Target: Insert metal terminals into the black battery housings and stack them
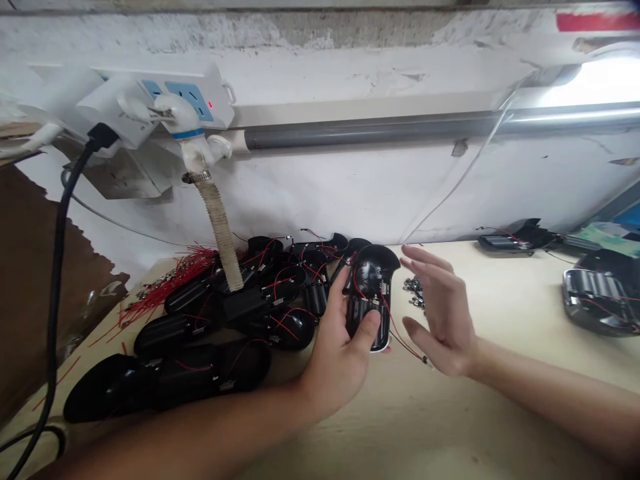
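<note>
I read the black plastic battery-holder shell [373, 270] as light and stiff but slick, with fragile thin red wires [400, 337], so take it by the body. It sits just right of the pile of matching shells [287, 283]. Left hand [335, 360] grips it, thumb over fingers; right hand [440, 313] hovers open, not touching.

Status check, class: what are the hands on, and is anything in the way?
Left hand on black shell, red wires loose. Right hand open, raised beside it. Hose on other shells, off to left.

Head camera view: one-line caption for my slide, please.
Left hand holds a black, red-wired plastic housing; open right hand hovers beside it.
</note>
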{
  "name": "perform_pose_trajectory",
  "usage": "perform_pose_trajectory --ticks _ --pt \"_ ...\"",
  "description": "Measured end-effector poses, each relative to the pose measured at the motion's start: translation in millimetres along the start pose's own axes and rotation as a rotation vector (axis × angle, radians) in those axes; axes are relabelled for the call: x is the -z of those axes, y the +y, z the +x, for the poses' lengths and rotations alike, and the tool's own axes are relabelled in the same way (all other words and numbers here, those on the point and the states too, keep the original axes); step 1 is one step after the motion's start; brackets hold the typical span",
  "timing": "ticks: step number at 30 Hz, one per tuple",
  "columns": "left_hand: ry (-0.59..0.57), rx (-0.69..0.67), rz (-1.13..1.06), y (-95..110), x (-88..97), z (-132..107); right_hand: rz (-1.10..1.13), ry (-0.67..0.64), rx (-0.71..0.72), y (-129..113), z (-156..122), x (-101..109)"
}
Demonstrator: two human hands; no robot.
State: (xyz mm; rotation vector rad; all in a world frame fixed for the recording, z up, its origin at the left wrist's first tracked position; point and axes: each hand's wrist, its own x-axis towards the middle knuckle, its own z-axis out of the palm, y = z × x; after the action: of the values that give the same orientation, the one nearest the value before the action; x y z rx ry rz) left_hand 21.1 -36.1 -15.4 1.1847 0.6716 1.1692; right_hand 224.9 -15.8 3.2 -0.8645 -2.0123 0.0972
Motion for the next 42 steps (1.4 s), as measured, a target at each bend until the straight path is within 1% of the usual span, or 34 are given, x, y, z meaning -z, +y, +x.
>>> perform_pose_trajectory --ticks 2,3,5,6,8,11,14,17,19,25,33,38,42 --pt "0.020 -0.005 0.047 1 0.6 1 0.284 0.064 -0.201 -4 -3 -6" --pt "0.023 -0.009 0.082 1 1.0 1 0.425 0.075 -0.297 -6 -2 -8" --pt "0.017 -0.020 0.145 2 1.5 1 0.621 0.030 -0.472 -9 2 -8" --pt "0.009 -0.022 0.164 2 1.6 1 0.693 0.005 -0.533 -9 4 -8" --pt "-0.008 -0.026 0.183 2 1.5 1 0.779 -0.036 -0.594 -10 8 -7" --pt "-0.034 -0.031 0.183 3 0.9 0 0.797 -0.051 -0.618 -13 11 -6" --pt "-0.058 -0.042 0.219 3 0.4 0 0.750 -0.025 -0.631 -18 13 -6" --pt "-0.062 -0.058 0.258 4 0.5 0 0.708 -0.009 -0.637 -21 15 -6" --pt "-0.064 -0.058 0.238 3 0.5 1 0.719 -0.017 -0.633 -22 16 -6" --pt "-0.047 0.058 0.086 5 -1.6 1 0.769 -0.031 -0.628 -21 18 -5" --pt "-0.044 0.037 0.117 5 -1.7 0 0.769 -0.011 -0.636 -18 15 -6" --pt "-0.046 0.078 0.084 9 -3.2 1 0.730 -0.039 -0.602 -18 16 -4" --pt "-0.019 0.122 0.079 12 -3.7 1 0.729 -0.030 -0.597 -17 16 -5"
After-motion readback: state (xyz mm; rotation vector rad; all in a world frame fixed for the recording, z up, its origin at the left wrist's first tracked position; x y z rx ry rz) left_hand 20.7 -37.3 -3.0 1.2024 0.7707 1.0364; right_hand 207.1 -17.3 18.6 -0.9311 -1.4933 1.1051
